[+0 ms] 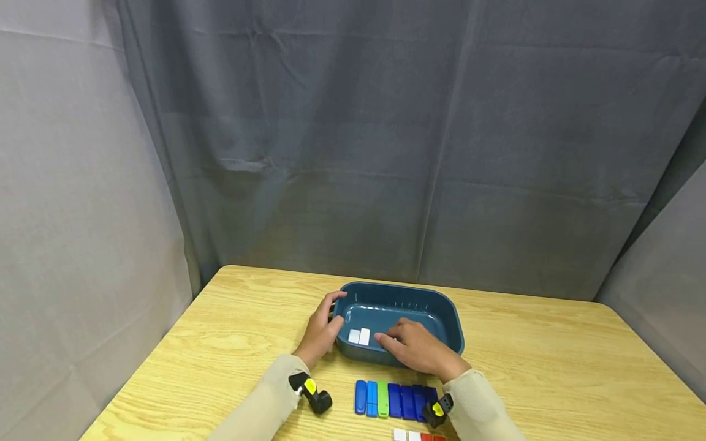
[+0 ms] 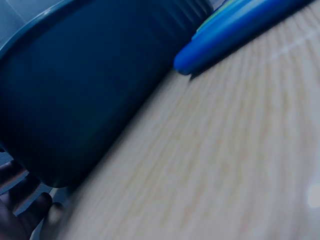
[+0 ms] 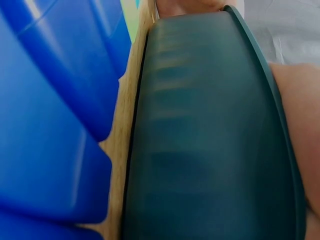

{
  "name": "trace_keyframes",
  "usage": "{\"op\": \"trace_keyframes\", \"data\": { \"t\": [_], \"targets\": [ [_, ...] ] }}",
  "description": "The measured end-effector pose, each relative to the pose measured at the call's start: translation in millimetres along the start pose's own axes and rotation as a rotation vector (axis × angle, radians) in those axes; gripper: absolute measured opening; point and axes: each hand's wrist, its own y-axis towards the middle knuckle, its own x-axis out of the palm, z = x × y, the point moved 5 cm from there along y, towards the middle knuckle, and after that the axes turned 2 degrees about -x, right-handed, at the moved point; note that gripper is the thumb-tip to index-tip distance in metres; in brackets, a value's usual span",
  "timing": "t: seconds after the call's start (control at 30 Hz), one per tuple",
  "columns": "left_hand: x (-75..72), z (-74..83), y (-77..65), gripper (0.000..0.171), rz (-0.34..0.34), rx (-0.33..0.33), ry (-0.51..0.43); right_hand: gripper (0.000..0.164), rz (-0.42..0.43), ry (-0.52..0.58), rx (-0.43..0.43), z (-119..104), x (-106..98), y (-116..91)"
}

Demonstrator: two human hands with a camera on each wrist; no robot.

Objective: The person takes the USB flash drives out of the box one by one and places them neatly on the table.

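Note:
A dark teal plastic basin [image 1: 399, 294] stands on the table. My left hand [image 1: 320, 327] holds its left end, fingers and thumb at the rim. The left wrist view shows part of that hand [image 2: 22, 207] by the basin's corner. Two small white blocks [image 1: 364, 336] lie side by side on the basin floor. My right hand [image 1: 416, 346] reaches over the near rim into the basin, fingers bent down. A bit of another white block [image 1: 394, 339] shows under those fingers, mostly hidden. In the right wrist view the basin's outer wall [image 3: 200, 125] hides the fingertips.
In front of the basin lies a row of oblong plastic pieces: blue ones [image 1: 407, 402] and a green one [image 1: 383, 399]. Nearer the front edge are white blocks [image 1: 399, 435] and red blocks [image 1: 426, 437], partly cut off. A grey curtain [image 1: 353, 153] hangs behind the wooden table [image 1: 265, 306].

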Motion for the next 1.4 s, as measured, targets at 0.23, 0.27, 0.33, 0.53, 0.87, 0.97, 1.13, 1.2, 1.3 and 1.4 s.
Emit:
{"op": "trace_keyframes", "data": {
  "t": [0.23, 0.27, 0.33, 0.53, 0.87, 0.97, 1.13, 1.2, 1.3, 1.4],
  "targets": [
    [0.3, 0.5, 1.4, 0.052, 0.0, -0.01, 0.0, 0.042, 0.046, -0.023, -0.001, 0, -4, 0],
    [0.4, 0.5, 1.6, 0.052, 0.001, -0.01, 0.0, 0.04, 0.054, -0.024, -0.001, 0, -4, 0],
    [0.5, 0.4, 2.0, 0.052, 0.003, -0.01, 0.001, 0.035, 0.068, -0.02, -0.001, 0, -6, 0],
    [0.8, 0.7, 3.2, 0.052, 0.006, -0.008, 0.003, 0.021, 0.134, 0.011, 0.04, 4, -10, 0],
    [0.9, 1.0, 3.3, 0.052, 0.018, -0.015, -0.002, 0.031, 0.235, 0.106, 0.142, 9, -17, -3],
    [0.8, 1.6, 3.0, 0.052, 0.019, -0.015, -0.005, 0.034, 0.244, 0.114, 0.153, 9, -18, -3],
    [0.9, 2.0, 2.6, 0.053, 0.014, -0.017, -0.001, 0.034, 0.26, 0.11, 0.156, 10, -18, -4],
    [0.8, 2.1, 2.0, 0.053, 0.012, -0.018, -0.002, 0.033, 0.264, 0.107, 0.149, 10, -18, -4],
    [0.8, 2.8, 0.7, 0.052, 0.011, -0.02, -0.007, 0.032, 0.269, 0.105, 0.125, 10, -18, -5],
    [0.8, 2.7, -0.6, 0.052, 0.014, -0.011, -0.008, 0.033, 0.275, 0.097, 0.096, 7, -19, -6]
  ]
}}
